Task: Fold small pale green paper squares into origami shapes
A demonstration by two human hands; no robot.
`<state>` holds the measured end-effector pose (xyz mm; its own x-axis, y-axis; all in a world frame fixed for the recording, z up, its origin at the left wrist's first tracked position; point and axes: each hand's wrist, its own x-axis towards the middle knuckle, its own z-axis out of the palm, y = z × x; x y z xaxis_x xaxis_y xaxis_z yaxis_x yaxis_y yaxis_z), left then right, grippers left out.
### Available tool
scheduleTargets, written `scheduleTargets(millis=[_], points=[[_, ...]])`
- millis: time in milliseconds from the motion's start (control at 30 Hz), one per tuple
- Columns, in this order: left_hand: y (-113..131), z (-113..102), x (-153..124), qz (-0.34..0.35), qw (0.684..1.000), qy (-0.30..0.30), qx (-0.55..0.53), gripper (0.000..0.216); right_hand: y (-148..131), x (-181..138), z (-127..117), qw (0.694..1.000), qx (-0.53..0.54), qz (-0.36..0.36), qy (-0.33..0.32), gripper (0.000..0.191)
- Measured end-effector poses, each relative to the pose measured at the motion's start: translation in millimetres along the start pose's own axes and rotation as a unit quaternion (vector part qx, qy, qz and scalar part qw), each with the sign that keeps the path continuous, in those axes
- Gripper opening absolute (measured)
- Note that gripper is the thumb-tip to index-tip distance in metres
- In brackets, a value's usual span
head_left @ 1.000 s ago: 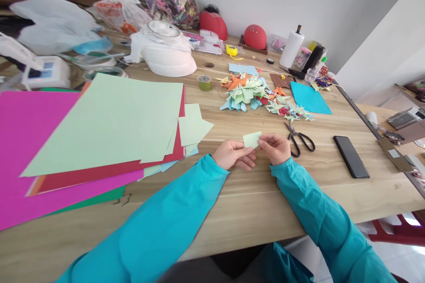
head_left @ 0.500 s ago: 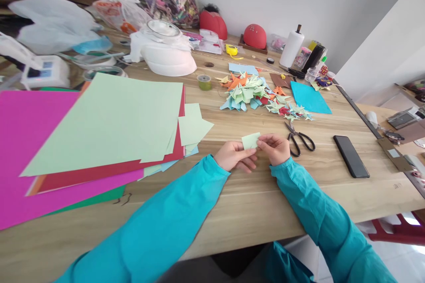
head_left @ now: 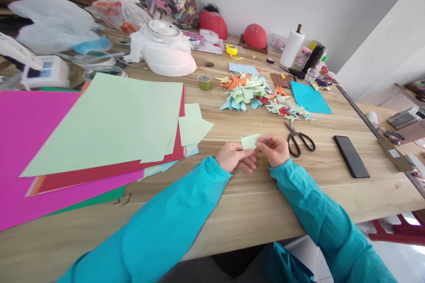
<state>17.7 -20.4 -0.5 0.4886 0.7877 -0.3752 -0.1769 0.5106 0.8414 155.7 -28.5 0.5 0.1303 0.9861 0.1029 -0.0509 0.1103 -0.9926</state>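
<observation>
A small folded piece of pale green paper (head_left: 249, 142) is held between both hands above the wooden table. My left hand (head_left: 234, 156) grips its lower left side, the thumb along the bottom edge. At its right edge, my right hand (head_left: 274, 148) pinches it between thumb and fingertips. Close to the right hand lie black-handled scissors (head_left: 300, 139). Beyond the hands is a heap of folded paper cranes (head_left: 247, 93) in green, blue, orange and red. Small pale green paper squares (head_left: 194, 130) lie to the left.
Large coloured sheets (head_left: 116, 119) cover the table's left side. On the right lie a black phone (head_left: 351, 156) and a turquoise sheet (head_left: 310, 97). A spool (head_left: 204, 82), a yellow tape measure (head_left: 232, 50) and a white bottle (head_left: 292, 48) stand farther back.
Almost nothing differs. Both hands keep hold of the small green paper, which has shifted very slightly to the left.
</observation>
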Motion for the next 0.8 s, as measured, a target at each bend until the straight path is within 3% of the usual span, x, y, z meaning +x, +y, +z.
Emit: scheduleTargets(millis=[433, 633, 800], points=[[3.3, 1.9, -2.4, -0.004, 1.000, 0.011, -0.004, 0.015, 5.9, 0.8, -1.0, 1.000, -0.003, -0.004, -0.006, 0.023], [4.6, 2.4, -3.2, -0.009, 1.000, 0.007, -0.016, 0.028, 4.4, 0.1, -0.6, 1.000, 0.002, 0.005, 0.006, 0.025], [4.2, 3.1, -3.8, 0.019, 0.998, 0.015, 0.050, 0.026, 3.8, -0.7, -0.5, 1.000, -0.008, 0.010, 0.007, 0.027]])
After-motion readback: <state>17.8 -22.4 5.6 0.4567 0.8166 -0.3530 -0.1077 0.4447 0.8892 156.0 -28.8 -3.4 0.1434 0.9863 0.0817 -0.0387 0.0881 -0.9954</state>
